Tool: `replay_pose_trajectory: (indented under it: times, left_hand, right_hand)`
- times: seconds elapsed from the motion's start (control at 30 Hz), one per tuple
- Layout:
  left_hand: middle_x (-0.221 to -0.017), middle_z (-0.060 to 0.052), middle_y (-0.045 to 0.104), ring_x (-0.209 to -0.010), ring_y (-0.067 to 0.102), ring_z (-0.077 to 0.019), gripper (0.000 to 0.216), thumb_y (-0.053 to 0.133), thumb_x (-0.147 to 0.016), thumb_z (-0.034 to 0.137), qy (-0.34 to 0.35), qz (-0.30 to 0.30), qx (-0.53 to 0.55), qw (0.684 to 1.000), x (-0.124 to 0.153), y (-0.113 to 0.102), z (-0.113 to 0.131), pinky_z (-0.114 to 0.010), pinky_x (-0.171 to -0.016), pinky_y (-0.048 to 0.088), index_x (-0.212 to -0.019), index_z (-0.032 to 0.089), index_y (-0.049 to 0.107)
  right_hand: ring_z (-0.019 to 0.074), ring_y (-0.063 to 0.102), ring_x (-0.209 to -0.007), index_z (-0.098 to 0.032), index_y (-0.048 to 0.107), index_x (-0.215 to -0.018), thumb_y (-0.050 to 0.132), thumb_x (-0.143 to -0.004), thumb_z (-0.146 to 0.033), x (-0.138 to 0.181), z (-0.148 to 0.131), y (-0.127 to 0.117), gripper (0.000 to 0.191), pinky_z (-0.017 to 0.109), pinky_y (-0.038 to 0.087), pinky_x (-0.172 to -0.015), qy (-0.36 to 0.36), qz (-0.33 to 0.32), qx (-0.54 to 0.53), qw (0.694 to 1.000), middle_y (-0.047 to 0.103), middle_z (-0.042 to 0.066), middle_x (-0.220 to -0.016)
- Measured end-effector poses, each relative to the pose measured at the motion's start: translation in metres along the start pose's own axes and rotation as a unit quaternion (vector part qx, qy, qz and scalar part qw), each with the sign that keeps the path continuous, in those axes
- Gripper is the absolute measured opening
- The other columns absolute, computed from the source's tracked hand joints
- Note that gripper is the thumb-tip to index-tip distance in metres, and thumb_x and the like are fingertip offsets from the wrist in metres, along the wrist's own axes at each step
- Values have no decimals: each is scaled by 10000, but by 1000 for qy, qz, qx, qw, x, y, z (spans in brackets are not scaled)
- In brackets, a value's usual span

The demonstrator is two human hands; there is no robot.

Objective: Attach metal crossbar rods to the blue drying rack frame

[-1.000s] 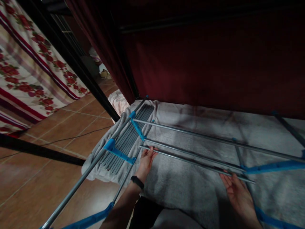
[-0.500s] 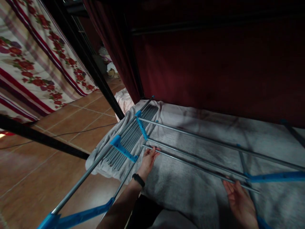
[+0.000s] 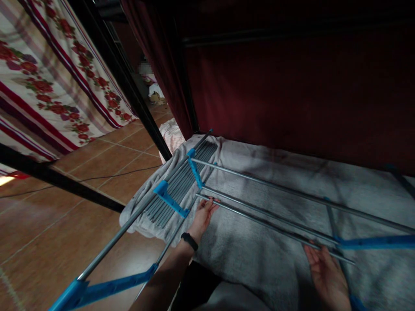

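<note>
A long metal rod (image 3: pixel 275 228) runs across a half-built rack of grey rods and blue plastic connectors (image 3: pixel 170 199). My left hand (image 3: pixel 202 216), with a black band at the wrist, has its fingers curled under the rod's left end, close to a blue connector (image 3: pixel 196 172). My right hand (image 3: pixel 327 276) is palm up under the rod's right end, fingers touching it from below. A bundle of spare grey rods (image 3: pixel 181 185) lies on the grey blanket (image 3: pixel 259 259) just left of my left hand.
The grey blanket covers a brown tiled floor (image 3: pixel 65 224). A dark red fabric wall (image 3: pixel 292 86) stands behind. A black frame post (image 3: pixel 129 90) and a floral striped cloth (image 3: pixel 42 77) are at the left. More blue rack bars (image 3: pixel 376 242) sit at the right.
The view has swung a little to the left and down. Both hands keep their places on the rod's ends; the rod has hardly shifted.
</note>
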State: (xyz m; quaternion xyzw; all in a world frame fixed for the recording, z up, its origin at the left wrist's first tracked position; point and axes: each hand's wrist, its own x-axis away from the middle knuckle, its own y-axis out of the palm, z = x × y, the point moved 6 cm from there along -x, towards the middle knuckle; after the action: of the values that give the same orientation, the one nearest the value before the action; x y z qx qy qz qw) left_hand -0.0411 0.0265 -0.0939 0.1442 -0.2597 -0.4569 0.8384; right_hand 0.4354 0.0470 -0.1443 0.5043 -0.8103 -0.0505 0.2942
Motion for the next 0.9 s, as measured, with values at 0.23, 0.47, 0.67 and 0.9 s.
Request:
replay_pose_trajectory:
  times: [0.23,0.47,0.67,0.9]
  left_hand:
    - [-1017,-75,750,-1021,739,-244,150,775,-846,304,0,-7,15,1000,2,4,2,-395,-1032,563,-954,219,715]
    - [-1002,-92,758,-1032,735,-244,86,744,-852,249,-10,15,7,1000,2,5,5,-376,-991,578,-923,213,713]
    - [-995,-93,767,-1042,741,-240,69,695,-864,174,-28,38,12,999,1,2,5,-363,-975,587,-917,211,718]
    - [-971,-73,775,-1018,748,-228,94,678,-868,127,-32,41,19,998,0,6,9,-360,-988,592,-881,202,733]
  right_hand:
    - [135,718,-761,-226,703,-775,935,-670,-493,-4,3,-4,369,237,632,-795,9,11,-10,1000,724,-8,-763]
    - [139,720,-733,-210,700,-781,929,-677,-506,-1,3,1,389,256,634,-795,-2,3,-15,1000,730,10,-768]
    - [147,732,-798,-232,683,-746,947,-662,-450,8,-3,13,353,327,614,-921,-32,-1,-28,999,742,-10,-802]
    - [184,735,-1003,-257,701,-757,890,-724,-385,14,-6,22,231,420,556,-1048,-56,-9,-32,998,779,10,-985]
